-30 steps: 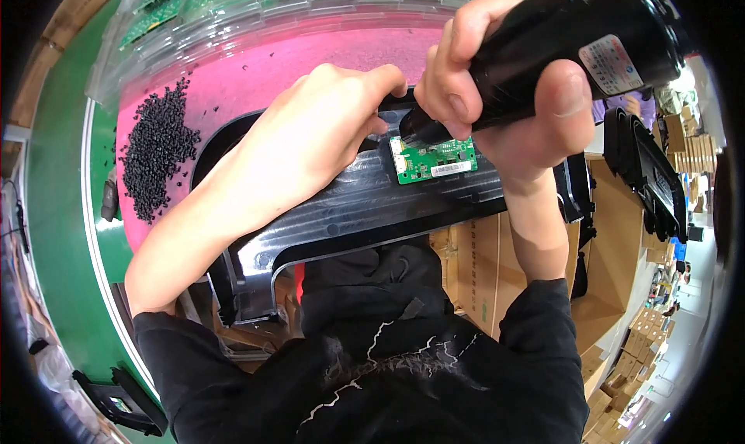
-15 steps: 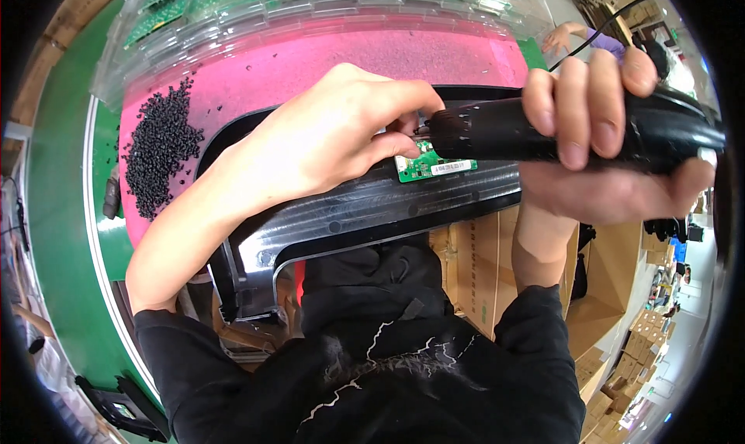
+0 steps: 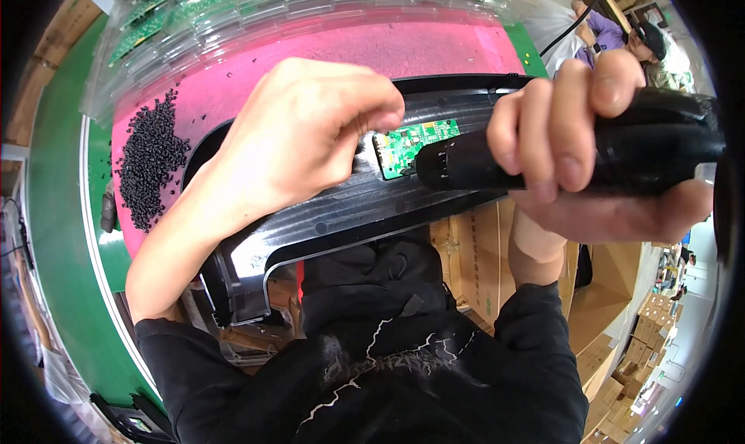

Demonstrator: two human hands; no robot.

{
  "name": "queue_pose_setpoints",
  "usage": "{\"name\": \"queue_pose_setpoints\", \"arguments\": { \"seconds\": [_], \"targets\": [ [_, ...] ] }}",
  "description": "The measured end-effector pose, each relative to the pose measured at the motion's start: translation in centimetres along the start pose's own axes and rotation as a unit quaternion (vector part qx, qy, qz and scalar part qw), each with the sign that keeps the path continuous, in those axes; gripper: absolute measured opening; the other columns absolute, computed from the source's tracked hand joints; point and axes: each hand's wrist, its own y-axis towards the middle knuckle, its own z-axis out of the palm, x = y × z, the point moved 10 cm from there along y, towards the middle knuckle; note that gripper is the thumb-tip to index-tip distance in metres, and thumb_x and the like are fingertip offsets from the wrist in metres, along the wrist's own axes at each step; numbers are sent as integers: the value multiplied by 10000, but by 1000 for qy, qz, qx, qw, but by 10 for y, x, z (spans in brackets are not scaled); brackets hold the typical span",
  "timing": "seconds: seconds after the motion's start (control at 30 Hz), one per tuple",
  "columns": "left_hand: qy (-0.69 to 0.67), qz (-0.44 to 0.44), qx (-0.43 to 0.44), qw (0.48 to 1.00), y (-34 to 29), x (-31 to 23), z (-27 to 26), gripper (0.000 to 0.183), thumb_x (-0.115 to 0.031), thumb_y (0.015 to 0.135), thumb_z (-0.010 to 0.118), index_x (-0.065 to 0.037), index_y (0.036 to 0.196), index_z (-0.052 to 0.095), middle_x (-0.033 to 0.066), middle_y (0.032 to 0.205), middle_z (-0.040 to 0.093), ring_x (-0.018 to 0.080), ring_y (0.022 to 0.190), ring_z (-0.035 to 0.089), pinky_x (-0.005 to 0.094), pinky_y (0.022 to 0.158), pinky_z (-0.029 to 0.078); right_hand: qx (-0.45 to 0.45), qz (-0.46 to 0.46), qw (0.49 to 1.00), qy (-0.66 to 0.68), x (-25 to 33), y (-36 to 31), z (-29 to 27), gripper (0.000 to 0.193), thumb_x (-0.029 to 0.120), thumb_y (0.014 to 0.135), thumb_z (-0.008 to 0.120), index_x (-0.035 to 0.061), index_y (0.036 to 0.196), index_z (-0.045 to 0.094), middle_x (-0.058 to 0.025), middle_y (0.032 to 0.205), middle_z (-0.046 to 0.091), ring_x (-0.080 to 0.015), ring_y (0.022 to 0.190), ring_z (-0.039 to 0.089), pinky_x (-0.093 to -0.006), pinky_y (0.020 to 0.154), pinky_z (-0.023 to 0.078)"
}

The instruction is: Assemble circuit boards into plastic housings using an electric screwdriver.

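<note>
Fingers (image 3: 572, 126) of the right hand (image 3: 555, 145) are gripping a black power tool (image 3: 636, 153), lapping over its barrel from above while the palm and thumb are supporting it from below. The tool's nose is pointing left, over the lower edge of a green circuit board (image 3: 407, 143); I am not able to tell whether its tip is touching. The left hand (image 3: 310, 126) is hovering just beside the board's left end with its fingers curled inward; whether they are pinching anything is not showing.

The board is lying inside a black plastic housing (image 3: 357, 203), partly behind the tool.

Handling notes: I am rating the tool as rigid, fairly heavy and slightly slippery along its smooth shell; the full-hand hold around the barrel is suiting it. I am rating the board as light, stiff and fragile, its bare edges offering the correct hold, clear of the components. The housing is looking stiff and glossy, its raised rim offering the best grip.

Farther out, a pink mat (image 3: 256, 64) is covering part of the green desk (image 3: 58, 180). A pile of small black pieces (image 3: 151, 161) is lying on it at the left. Clear plastic trays (image 3: 310, 11) are standing along the far side. A co-worker in purple (image 3: 609, 34) is showing at the upper right.
</note>
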Motion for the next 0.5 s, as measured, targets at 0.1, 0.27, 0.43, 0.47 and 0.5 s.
{"name": "queue_pose_setpoints", "arguments": {
  "seconds": [0.1, 0.27, 0.43, 0.47, 0.5],
  "targets": [
    [-44, 8, -52, 998, -2, 6, -8, 150, 38, 794, 711, 24, 943, 702, 131, 817, 704, 268, 738, 695, 332, 672, 546, 27, -12, 1000, 2, -15, -10, -1, 763, 762, 810, 615, 98, 1167, 497, 22, 775, 568, -90, 586, 556, -281, 603, 455],
    [-66, 30, 54, 996, -7, 2, 15, 170, -4, 799, 725, 27, 962, 692, 128, 825, 693, 293, 757, 666, 377, 679, 531, 24, -21, 999, 43, -16, -7, 5, 737, 719, 792, 674, 105, 1160, 500, 23, 768, 566, -90, 584, 550, -269, 616, 461],
    [-2, -23, 45, 999, -4, 5, 13, 110, -4, 803, 721, 11, 904, 681, 120, 781, 683, 284, 735, 673, 368, 651, 523, 15, 15, 1000, -6, -6, -1, 14, 740, 726, 808, 650, 96, 1162, 491, 19, 763, 567, -92, 573, 543, -273, 603, 455],
    [35, -34, 25, 998, -4, 7, 9, 95, -4, 814, 713, 7, 902, 681, 117, 780, 685, 274, 740, 685, 360, 652, 526, 2, 38, 999, -31, -9, 1, 14, 743, 732, 812, 639, 94, 1162, 489, 16, 760, 570, -94, 569, 546, -275, 602, 457],
    [27, -65, 2, 998, -8, 15, 1, 69, -4, 833, 698, 8, 897, 676, 117, 787, 689, 264, 754, 696, 351, 660, 529, 18, 26, 999, -16, -18, -2, 12, 754, 747, 811, 628, 91, 1158, 489, 12, 762, 575, -95, 565, 546, -274, 604, 457]
  ]
}}
